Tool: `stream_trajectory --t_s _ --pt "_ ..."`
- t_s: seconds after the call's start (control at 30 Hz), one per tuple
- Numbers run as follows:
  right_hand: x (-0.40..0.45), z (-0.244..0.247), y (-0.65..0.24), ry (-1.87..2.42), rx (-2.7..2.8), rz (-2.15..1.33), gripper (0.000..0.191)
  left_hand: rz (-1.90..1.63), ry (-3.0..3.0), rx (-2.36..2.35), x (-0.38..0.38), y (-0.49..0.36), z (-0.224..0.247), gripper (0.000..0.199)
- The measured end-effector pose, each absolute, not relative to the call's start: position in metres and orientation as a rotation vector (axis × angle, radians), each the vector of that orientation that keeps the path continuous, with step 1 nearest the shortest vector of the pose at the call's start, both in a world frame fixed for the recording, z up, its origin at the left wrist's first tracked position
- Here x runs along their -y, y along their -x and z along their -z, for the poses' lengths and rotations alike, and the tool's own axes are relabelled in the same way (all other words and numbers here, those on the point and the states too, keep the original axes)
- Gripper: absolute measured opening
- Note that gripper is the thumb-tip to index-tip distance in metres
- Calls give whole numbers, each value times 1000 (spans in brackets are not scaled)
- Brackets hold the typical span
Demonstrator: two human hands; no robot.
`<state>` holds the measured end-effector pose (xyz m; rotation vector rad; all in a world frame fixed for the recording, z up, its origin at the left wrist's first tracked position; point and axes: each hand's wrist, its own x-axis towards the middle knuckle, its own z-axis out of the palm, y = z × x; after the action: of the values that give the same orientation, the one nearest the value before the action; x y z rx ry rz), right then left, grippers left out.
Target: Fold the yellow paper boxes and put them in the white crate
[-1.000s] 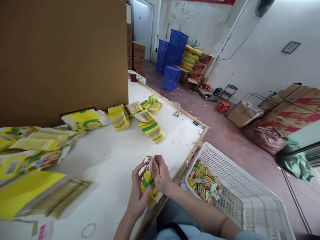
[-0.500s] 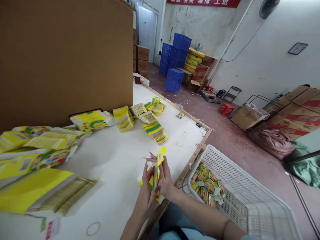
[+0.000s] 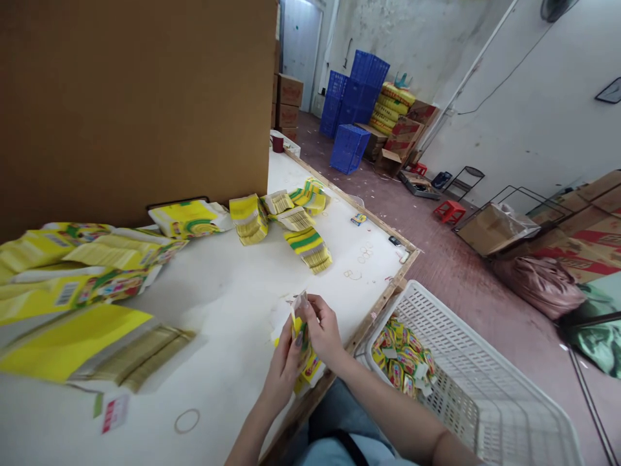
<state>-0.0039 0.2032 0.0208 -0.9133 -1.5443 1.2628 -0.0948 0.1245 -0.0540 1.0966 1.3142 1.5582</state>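
Left hand (image 3: 284, 364) and right hand (image 3: 324, 329) — fingers pinching a yellow printed carton (image 3: 299, 323) between them — over white tabletop (image 3: 218, 323).

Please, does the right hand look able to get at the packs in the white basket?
Probably yes: the packs lie close by and the basket is open on top, but the right hand is busy holding a carton.

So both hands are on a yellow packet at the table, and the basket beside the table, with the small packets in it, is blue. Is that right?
Not quite: the head view shows that the basket is white. The rest holds: left hand and right hand are on a yellow packet at the table, and small packets lie in the basket.
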Motion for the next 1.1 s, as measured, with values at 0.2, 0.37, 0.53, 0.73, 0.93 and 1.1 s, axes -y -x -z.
stream_trajectory --t_s 0.2,0.37,0.53,0.73,0.93,1.1 --pt "-200 -17 -2 982 1574 -1164 38 -1651 -905 -1351 -128 84 41 61" --pt "-200 -13 -11 985 1546 -1266 36 -1677 -824 -1298 -128 79 23 65" --pt "-194 -8 -16 857 1446 -1447 55 -1693 -767 -1260 -125 77 12 66" --pt "-201 -5 -27 893 1488 -1379 46 -1668 -748 -1123 -119 78 7 99" --pt "-216 -8 -37 920 1625 -1342 37 -1593 -740 -1094 -120 85 11 83" --pt "-213 -2 -31 972 1633 -1334 38 -1619 -699 -1139 -122 85 11 53"
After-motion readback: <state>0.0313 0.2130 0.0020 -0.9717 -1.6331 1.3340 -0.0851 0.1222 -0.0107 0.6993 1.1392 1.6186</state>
